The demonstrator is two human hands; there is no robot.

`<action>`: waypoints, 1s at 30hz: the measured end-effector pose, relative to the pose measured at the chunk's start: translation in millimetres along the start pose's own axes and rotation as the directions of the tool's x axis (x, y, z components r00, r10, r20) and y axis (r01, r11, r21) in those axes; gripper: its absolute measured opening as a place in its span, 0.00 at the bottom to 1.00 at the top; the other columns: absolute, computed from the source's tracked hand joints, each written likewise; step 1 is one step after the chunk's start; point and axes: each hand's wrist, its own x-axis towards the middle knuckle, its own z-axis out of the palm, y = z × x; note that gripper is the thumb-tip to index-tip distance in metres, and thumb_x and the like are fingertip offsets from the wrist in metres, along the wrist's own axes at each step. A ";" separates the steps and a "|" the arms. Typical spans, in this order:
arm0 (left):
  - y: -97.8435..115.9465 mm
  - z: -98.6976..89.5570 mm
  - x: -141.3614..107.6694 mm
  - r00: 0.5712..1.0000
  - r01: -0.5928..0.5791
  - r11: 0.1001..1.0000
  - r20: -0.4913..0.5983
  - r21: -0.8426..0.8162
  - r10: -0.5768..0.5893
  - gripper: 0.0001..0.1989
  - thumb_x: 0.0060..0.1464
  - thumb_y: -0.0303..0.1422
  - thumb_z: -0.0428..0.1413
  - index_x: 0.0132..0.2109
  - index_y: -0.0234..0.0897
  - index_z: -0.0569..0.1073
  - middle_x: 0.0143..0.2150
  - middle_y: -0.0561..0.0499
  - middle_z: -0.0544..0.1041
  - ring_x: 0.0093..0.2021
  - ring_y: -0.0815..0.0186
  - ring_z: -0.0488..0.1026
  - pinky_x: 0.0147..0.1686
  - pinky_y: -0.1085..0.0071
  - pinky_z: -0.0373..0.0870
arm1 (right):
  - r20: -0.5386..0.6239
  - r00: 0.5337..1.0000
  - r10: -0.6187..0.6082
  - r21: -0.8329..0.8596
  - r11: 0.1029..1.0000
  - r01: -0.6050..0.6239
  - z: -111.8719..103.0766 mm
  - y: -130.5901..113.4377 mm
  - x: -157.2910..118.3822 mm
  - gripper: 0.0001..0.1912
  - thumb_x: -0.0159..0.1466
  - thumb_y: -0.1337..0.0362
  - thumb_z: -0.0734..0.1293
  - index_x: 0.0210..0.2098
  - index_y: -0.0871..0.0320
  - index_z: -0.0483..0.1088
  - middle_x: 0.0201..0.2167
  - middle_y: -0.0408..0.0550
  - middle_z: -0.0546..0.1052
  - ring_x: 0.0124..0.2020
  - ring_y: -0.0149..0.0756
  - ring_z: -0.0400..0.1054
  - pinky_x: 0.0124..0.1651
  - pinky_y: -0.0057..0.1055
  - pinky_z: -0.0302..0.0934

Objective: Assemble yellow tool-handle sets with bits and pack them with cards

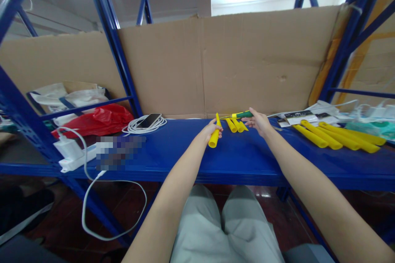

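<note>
My left hand [211, 130] is wrapped round a yellow plastic tube [212, 141], whose open end faces me and whose far end looks narrow or cut at a slant. My right hand [258, 122] grips the green rear of a screwdriver [242, 115] with a yellow front collar. Its thin shaft points left toward the far end of the tube; I cannot tell whether it touches. Between my hands, several short yellow tubes [237, 125] lie on the blue shelf top [185, 152].
Longer yellow tubes [335, 135] lie at the right beside papers [298, 117]. At left are a phone [149, 120] on a coiled white cable [132, 126], a power strip [77, 162] and a red bag [101, 120]. A cardboard panel [216, 61] stands behind; blue posts [112, 49] frame the shelf.
</note>
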 end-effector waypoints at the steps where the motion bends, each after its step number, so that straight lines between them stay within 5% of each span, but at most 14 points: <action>1: -0.4 0.0 0.8 1.000 -0.008 1.000 0.001 0.002 0.008 0.41 0.49 0.16 0.46 0.67 0.48 0.45 0.26 0.56 0.66 0.17 0.75 0.59 0.21 0.78 0.59 | -0.009 1.000 -0.002 0.005 1.000 0.002 0.6 0.0 0.2 0.12 0.66 0.57 0.61 0.34 0.60 0.66 0.20 0.48 0.77 0.14 0.26 0.65 0.18 0.21 0.56; 8: 0.8 -1.9 1.0 0.983 -0.077 0.997 -0.171 -0.018 0.073 0.43 0.48 0.16 0.47 0.67 0.47 0.44 0.25 0.57 0.64 0.17 0.75 0.60 0.20 0.79 0.60 | -0.085 0.996 -0.004 0.060 0.998 0.009 -1.5 -2.4 0.5 0.11 0.66 0.59 0.60 0.32 0.60 0.65 0.19 0.48 0.76 0.14 0.25 0.65 0.17 0.20 0.55; 12: -0.7 -1.2 0.1 0.947 -0.118 0.986 -0.285 0.118 0.148 0.41 0.49 0.16 0.46 0.67 0.47 0.47 0.28 0.55 0.67 0.17 0.76 0.59 0.19 0.79 0.61 | -0.128 0.992 0.024 0.049 0.999 -0.018 -5.3 -4.1 1.4 0.09 0.65 0.61 0.60 0.34 0.61 0.66 0.16 0.45 0.74 0.13 0.27 0.64 0.16 0.20 0.55; 21: -8.3 3.3 3.1 0.945 -0.114 0.962 -0.271 0.249 0.182 0.40 0.50 0.20 0.53 0.67 0.40 0.49 0.49 0.42 0.72 0.26 0.71 0.69 0.22 0.77 0.65 | 0.029 0.989 0.146 -0.228 0.964 -0.136 1.6 -0.9 -3.5 0.10 0.63 0.64 0.59 0.28 0.62 0.66 0.13 0.48 0.72 0.13 0.29 0.64 0.18 0.22 0.54; 30: -14.4 1.6 10.9 0.934 -0.124 0.949 -0.290 0.290 0.210 0.36 0.45 0.15 0.53 0.63 0.32 0.58 0.46 0.42 0.75 0.35 0.68 0.73 0.29 0.77 0.68 | 0.134 0.887 0.443 -0.473 0.815 -0.335 -7.3 6.5 5.0 0.11 0.65 0.59 0.57 0.36 0.59 0.65 0.18 0.47 0.74 0.13 0.28 0.61 0.16 0.22 0.52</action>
